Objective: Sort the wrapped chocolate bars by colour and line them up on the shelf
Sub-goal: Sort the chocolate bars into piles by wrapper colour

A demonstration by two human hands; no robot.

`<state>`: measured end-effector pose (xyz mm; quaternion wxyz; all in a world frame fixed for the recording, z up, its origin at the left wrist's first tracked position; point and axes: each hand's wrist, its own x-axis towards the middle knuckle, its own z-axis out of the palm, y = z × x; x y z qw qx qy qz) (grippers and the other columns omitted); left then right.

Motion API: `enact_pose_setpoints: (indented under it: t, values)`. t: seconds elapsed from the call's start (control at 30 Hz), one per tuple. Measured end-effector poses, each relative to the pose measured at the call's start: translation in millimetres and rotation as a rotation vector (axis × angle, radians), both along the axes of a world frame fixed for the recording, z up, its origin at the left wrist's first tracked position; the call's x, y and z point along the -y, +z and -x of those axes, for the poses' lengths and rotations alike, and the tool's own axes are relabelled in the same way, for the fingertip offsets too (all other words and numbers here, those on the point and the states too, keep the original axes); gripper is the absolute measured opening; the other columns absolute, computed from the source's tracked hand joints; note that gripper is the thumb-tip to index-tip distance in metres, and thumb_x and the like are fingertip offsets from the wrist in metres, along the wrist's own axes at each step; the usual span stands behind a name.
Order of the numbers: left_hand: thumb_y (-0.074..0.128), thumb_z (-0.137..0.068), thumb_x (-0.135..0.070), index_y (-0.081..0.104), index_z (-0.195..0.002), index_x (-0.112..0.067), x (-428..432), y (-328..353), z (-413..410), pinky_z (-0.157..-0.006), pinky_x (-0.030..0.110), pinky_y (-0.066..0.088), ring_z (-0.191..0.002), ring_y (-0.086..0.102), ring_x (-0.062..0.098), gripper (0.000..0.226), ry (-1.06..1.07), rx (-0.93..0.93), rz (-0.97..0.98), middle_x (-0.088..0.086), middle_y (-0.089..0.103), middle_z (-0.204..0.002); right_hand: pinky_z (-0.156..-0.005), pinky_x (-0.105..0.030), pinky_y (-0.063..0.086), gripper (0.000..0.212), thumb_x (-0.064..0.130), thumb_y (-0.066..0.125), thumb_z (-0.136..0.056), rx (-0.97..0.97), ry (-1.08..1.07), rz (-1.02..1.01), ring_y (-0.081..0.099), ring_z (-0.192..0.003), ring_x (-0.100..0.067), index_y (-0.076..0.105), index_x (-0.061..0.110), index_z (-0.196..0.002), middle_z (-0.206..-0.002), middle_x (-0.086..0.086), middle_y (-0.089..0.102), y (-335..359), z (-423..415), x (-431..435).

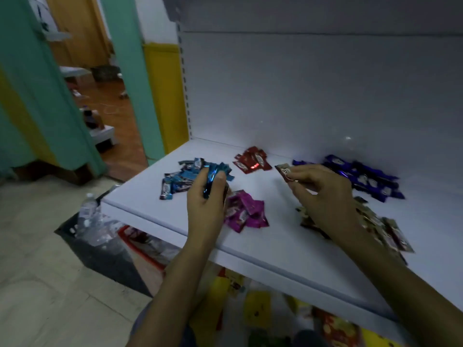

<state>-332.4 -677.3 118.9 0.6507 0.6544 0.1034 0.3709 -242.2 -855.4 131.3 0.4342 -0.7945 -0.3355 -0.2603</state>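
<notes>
Below the white shelf board, a dark crate holds clear plastic water bottles; the goods beside it are too blurred to name. On the shelf lie light-blue, red, magenta, dark-blue and brown-gold heaps of wrapped bars. The left hand clasps shiny blue wrapped bars; the right hand pinches a brown wrapped bar.

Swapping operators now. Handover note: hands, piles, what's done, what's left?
Left hand: shut on light blue bars, over the light blue pile.
Right hand: fingers pinch one brown bar.
On the shelf: red pile at the back, dark blue pile right, magenta pile front centre, brown pile under the right wrist.
Done: colours grouped.
Left: place held bars, straighten loose heaps into rows.
</notes>
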Motion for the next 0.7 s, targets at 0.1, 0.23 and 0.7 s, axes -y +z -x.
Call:
enact_pose_setpoints:
  t: [0.1,0.23,0.7]
  values:
    - [0.047,-0.100,-0.019,0.051,-0.081,-0.016,44,11,-10,-0.038,0.018,0.031,-0.044,0.039,0.007,0.020,-0.191,-0.050,0.171,-0.004,0.053,-0.059,-0.086,-0.012,0.048,0.019,0.001,0.070,-0.080,0.057,-0.149,0.037,0.062,-0.092,-0.004,0.073,0.008,-0.098,-0.100,0.003,0.068,-10,8,47]
    - [0.040,-0.102,-0.026,0.050,-0.084,-0.017,100,10,-29,-0.033,0.014,0.030,-0.040,0.040,0.003,0.023,-0.616,-0.173,0.665,-0.006,0.053,-0.060,-0.079,-0.026,0.048,0.015,0.010,0.068,-0.081,0.050,-0.321,0.199,0.066,-0.085,-0.021,0.074,0.009,-0.095,-0.096,-0.008,0.071,-20,10,93]
    - [0.039,-0.101,-0.037,0.064,-0.098,-0.007,144,27,-51,-0.064,0.033,0.057,-0.076,0.068,0.015,0.039,-0.589,-0.213,1.168,0.007,0.067,-0.087,-0.075,-0.018,0.043,0.051,0.062,0.049,-0.077,-0.152,-0.105,0.111,0.051,-0.085,-0.003,0.064,0.033,-0.116,-0.096,0.009,0.053,-9,29,70]
